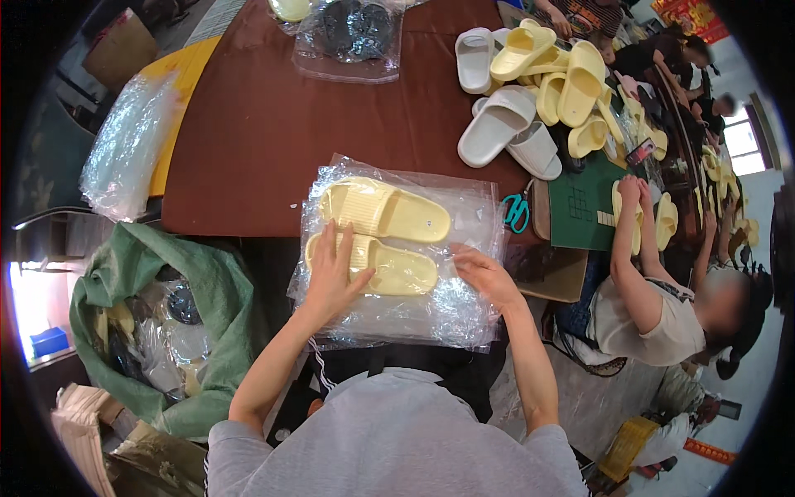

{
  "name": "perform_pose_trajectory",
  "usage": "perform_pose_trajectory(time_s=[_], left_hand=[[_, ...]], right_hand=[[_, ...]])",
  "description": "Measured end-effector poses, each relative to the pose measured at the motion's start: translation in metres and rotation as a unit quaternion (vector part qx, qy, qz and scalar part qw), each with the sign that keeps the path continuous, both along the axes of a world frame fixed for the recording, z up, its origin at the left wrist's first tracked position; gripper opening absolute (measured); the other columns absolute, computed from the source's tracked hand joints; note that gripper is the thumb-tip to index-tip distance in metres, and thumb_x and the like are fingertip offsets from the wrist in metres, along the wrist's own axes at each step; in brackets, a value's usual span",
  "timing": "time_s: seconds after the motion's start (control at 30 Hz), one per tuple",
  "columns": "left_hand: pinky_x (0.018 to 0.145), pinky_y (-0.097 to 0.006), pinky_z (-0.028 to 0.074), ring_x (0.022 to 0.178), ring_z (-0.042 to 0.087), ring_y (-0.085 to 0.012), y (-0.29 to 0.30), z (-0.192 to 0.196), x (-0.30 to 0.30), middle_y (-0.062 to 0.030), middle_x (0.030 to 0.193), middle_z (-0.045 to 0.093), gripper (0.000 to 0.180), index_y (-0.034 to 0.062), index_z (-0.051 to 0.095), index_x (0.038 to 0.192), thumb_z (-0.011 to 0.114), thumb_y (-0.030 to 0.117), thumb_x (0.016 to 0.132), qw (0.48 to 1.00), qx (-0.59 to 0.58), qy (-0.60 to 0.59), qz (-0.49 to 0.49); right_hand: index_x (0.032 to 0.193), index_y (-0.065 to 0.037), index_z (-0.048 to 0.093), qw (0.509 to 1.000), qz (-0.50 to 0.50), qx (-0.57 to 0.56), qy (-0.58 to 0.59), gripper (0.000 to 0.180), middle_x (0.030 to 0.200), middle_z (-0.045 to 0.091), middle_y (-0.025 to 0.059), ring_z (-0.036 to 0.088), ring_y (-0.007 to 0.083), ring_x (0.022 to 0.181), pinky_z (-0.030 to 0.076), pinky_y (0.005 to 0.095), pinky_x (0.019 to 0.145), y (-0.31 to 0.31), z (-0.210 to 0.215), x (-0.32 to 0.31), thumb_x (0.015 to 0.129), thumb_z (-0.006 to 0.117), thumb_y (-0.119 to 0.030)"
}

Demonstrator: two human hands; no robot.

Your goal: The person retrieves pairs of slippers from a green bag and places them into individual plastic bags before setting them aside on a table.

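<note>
A pair of pale yellow slippers lies side by side, toes to the left, on a stack of clear plastic bags at the table's front edge. I cannot tell whether a layer of film covers them. My left hand rests with spread fingers over the toe straps of the pair. Beside the heels, my right hand touches the plastic, its fingers stretched out and loosely bent; no firm grip shows.
Teal scissors lie right of the stack. Loose grey slippers and yellow ones pile up at the far right. A green sack of bagged slippers stands left. A co-worker sits at right, handling slippers.
</note>
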State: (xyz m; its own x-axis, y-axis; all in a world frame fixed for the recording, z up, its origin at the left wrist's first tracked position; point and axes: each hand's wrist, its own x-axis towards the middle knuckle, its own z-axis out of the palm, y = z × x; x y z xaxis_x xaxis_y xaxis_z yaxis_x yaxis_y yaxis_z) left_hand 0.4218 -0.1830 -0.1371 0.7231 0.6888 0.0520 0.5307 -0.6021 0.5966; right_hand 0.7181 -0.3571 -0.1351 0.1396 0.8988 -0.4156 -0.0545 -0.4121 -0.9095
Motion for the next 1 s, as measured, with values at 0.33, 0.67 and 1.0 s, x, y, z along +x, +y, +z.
perform_pose_trajectory(time_s=[0.33, 0.67, 1.0], left_hand=[[0.103, -0.051, 0.035, 0.124, 0.04, -0.0453, -0.009, 0.026, 0.007, -0.0253, 0.148, 0.03, 0.08, 0.0063, 0.036, 0.145, 0.07, 0.036, 0.079, 0.995, 0.077, 0.03, 0.051], [0.079, -0.048, 0.047, 0.095, 0.053, -0.0388, -0.003, 0.032, 0.004, -0.0247, 0.135, 0.041, 0.087, 0.0138, 0.034, 0.148, 0.072, 0.039, 0.074, 0.989, 0.099, 0.086, 0.064], [0.071, -0.048, 0.054, 0.093, 0.06, -0.0403, -0.013, 0.063, 0.004, -0.0241, 0.133, 0.044, 0.07, 0.0129, 0.037, 0.144, 0.065, 0.037, 0.085, 0.999, 0.004, 0.043, 0.021]], right_hand=[[0.132, 0.004, 0.044, 0.947, -0.185, -0.089, 0.247, 0.045, 0.106, 0.062, 0.0136, 0.064, 0.015, 0.079, 0.054, 0.0226, 0.067, 0.023, -0.03, -0.004, 0.088, 0.056, 0.003], [0.137, -0.012, 0.02, 0.979, -0.124, -0.047, 0.157, 0.062, 0.113, 0.057, 0.0188, 0.062, 0.027, 0.1, 0.054, 0.0394, 0.083, 0.076, -0.019, -0.029, 0.093, 0.063, -0.014], [0.155, -0.021, 0.006, 0.997, 0.018, -0.023, 0.073, 0.087, 0.142, 0.039, 0.0139, 0.052, 0.0259, 0.119, 0.046, 0.0367, 0.094, 0.059, 0.01, -0.025, 0.091, 0.063, -0.01]])
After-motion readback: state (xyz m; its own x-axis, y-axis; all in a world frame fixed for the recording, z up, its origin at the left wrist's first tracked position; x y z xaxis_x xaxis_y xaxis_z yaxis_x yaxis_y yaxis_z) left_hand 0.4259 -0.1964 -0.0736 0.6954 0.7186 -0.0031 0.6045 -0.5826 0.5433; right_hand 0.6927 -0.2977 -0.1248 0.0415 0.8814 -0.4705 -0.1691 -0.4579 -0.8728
